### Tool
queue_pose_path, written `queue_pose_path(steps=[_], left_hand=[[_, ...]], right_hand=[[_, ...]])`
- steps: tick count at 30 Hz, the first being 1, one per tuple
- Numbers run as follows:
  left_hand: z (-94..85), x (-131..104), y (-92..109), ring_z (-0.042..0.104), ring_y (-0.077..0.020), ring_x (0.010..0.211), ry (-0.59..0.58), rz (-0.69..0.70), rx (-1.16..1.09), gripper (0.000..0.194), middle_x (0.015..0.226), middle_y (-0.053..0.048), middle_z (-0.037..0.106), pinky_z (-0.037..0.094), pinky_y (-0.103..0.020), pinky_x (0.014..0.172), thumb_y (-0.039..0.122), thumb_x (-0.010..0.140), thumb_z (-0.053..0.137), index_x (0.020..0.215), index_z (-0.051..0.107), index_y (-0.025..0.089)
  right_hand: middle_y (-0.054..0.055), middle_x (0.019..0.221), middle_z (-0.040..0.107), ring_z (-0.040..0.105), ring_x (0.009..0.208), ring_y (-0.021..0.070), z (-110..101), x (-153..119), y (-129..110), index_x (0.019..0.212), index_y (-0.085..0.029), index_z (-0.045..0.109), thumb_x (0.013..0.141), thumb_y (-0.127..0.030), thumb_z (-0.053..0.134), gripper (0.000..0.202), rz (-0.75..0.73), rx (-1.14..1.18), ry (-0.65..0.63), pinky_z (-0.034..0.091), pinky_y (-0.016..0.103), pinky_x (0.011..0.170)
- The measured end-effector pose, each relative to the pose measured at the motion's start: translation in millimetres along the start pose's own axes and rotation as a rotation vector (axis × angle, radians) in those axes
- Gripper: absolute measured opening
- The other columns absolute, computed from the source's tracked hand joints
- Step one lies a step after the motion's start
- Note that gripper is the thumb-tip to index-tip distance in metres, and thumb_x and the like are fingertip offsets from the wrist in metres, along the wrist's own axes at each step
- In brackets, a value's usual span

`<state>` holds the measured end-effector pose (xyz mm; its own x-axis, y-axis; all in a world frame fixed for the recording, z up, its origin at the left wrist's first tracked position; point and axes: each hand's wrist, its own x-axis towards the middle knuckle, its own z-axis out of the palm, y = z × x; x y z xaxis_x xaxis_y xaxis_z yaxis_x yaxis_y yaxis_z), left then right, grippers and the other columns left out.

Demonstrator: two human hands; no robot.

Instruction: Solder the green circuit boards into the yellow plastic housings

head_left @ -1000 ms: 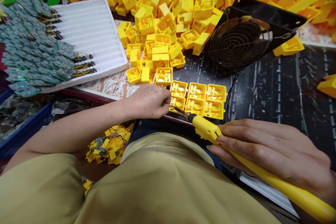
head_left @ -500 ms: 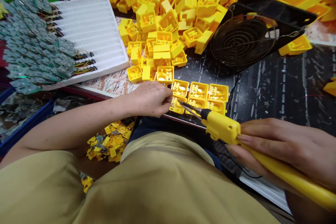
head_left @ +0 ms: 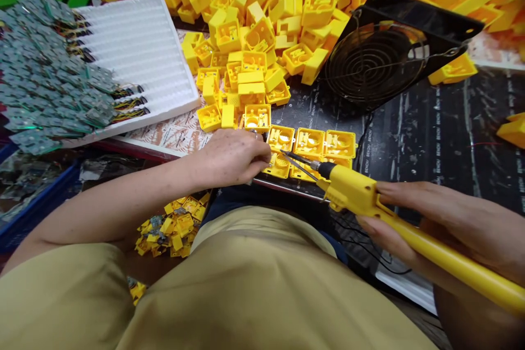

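Note:
My right hand (head_left: 447, 210) is wrapped round the long yellow handle of a soldering iron (head_left: 355, 188). Its dark tip and a thin metal guide point left, over the near row of open yellow plastic housings (head_left: 279, 165). A second row of housings (head_left: 310, 143) sits just behind, with small fittings inside each. My left hand (head_left: 232, 156) is closed at the left end of these rows, fingers curled down. What its fingertips hold, if anything, is hidden. Whether the tip touches a housing I cannot tell.
A big heap of yellow housings (head_left: 250, 33) covers the back. A black fan (head_left: 373, 60) stands behind the rows, right. On the left, a white foam tray (head_left: 135, 38) carries many circuit boards (head_left: 53, 76) with wires. More yellow parts (head_left: 176, 227) lie below the bench edge.
The soldering iron's tip has shifted slightly up, away from me, over the housings. The fingers of my right hand have moved a little on the handle. My left hand stays nearly in place.

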<state>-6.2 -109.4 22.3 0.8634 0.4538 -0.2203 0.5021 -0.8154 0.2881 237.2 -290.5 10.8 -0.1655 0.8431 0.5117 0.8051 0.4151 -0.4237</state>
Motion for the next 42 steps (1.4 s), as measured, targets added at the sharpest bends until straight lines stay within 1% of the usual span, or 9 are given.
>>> queue_pose_path(steps=[4, 6, 9, 12, 19, 24, 32, 36, 42], left_hand=[[6.5, 0.3, -6.5, 0.067, -0.0125, 0.074, 0.144, -0.07, -0.225, 0.014, 0.082, 0.0, 0.075, 0.042, -0.022, 0.065, 0.02, 0.083, 0.062, 0.089, 0.074, 0.019], [9.5, 3.7, -5.8, 0.066, -0.0126, 0.07, 0.171, -0.104, -0.203, 0.014, 0.078, -0.001, 0.074, 0.041, -0.022, 0.063, 0.022, 0.083, 0.063, 0.089, 0.074, 0.017], [10.4, 10.0, -0.9, 0.065, -0.0154, 0.07, 0.136, -0.105, -0.049, 0.016, 0.075, -0.002, 0.073, 0.038, -0.024, 0.061, 0.022, 0.082, 0.058, 0.086, 0.074, 0.017], [7.0, 15.1, 4.2, 0.065, -0.0175, 0.072, 0.069, -0.12, 0.055, 0.019, 0.074, -0.004, 0.072, 0.032, -0.026, 0.057, 0.022, 0.08, 0.056, 0.085, 0.073, 0.017], [1.0, 19.6, 7.0, 0.064, -0.0169, 0.067, -0.007, -0.137, 0.085, 0.017, 0.067, -0.002, 0.069, 0.026, -0.026, 0.053, 0.023, 0.077, 0.057, 0.081, 0.073, 0.019], [2.2, 21.8, 7.6, 0.063, -0.0153, 0.065, -0.004, -0.138, 0.073, 0.016, 0.067, -0.001, 0.068, 0.029, -0.025, 0.054, 0.023, 0.075, 0.057, 0.081, 0.072, 0.018], [3.2, 20.4, 6.3, 0.06, -0.0128, 0.059, 0.036, -0.108, 0.028, 0.015, 0.064, 0.0, 0.068, 0.032, -0.023, 0.053, 0.02, 0.073, 0.056, 0.077, 0.071, 0.017], [3.9, 16.9, 4.7, 0.06, -0.0121, 0.058, 0.083, -0.111, -0.014, 0.015, 0.063, 0.0, 0.068, 0.032, -0.022, 0.053, 0.019, 0.074, 0.056, 0.075, 0.07, 0.017], [4.2, 15.8, 4.0, 0.063, -0.0146, 0.063, 0.081, -0.102, 0.013, 0.017, 0.068, -0.002, 0.071, 0.036, -0.023, 0.057, 0.019, 0.077, 0.056, 0.079, 0.072, 0.017]], right_hand=[[0.003, 0.095, 0.071, 0.069, 0.068, 0.0192, -1.4, -1.1, -0.1, 0.139, -0.027, 0.051, 0.088, -0.026, 0.07, 0.055, 0.011, 0.061, -0.013, 0.058, 0.026, 0.049], [0.002, 0.092, 0.07, 0.069, 0.07, 0.0189, 3.5, 0.0, -3.2, 0.137, -0.028, 0.051, 0.092, -0.027, 0.066, 0.048, 0.039, 0.075, -0.001, 0.058, 0.026, 0.053], [0.002, 0.081, 0.068, 0.067, 0.069, 0.0149, 14.3, 5.3, -10.6, 0.121, -0.024, 0.058, 0.096, -0.027, 0.062, 0.026, 0.051, 0.102, 0.038, 0.058, 0.023, 0.06], [0.001, 0.075, 0.065, 0.064, 0.065, 0.0109, 21.3, 10.5, -16.3, 0.095, -0.021, 0.059, 0.097, -0.028, 0.06, 0.007, 0.061, 0.125, 0.073, 0.054, 0.019, 0.058], [0.0, 0.073, 0.064, 0.064, 0.065, 0.011, 19.9, 18.4, -15.4, 0.088, -0.022, 0.056, 0.099, -0.029, 0.058, 0.013, -0.019, 0.065, 0.028, 0.056, 0.022, 0.06], [0.001, 0.072, 0.065, 0.065, 0.062, 0.0095, 18.7, 30.5, -12.0, 0.086, -0.016, 0.058, 0.09, -0.019, 0.07, 0.014, -0.203, 0.014, 0.006, 0.057, 0.018, 0.066], [-0.001, 0.073, 0.064, 0.063, 0.058, 0.0113, 8.7, 22.3, -9.8, 0.084, -0.024, 0.058, 0.101, -0.033, 0.05, 0.02, 0.024, -0.035, -0.033, 0.055, 0.023, 0.053], [-0.004, 0.072, 0.064, 0.066, 0.062, 0.0127, 7.9, 23.7, -8.5, 0.089, -0.027, 0.053, 0.096, -0.025, 0.058, 0.009, -0.054, 0.07, -0.084, 0.057, 0.022, 0.052], [0.0, 0.071, 0.064, 0.065, 0.062, 0.0104, 20.1, 26.9, -9.1, 0.088, -0.02, 0.055, 0.095, -0.026, 0.063, 0.013, -0.128, 0.029, 0.04, 0.059, 0.019, 0.065]])
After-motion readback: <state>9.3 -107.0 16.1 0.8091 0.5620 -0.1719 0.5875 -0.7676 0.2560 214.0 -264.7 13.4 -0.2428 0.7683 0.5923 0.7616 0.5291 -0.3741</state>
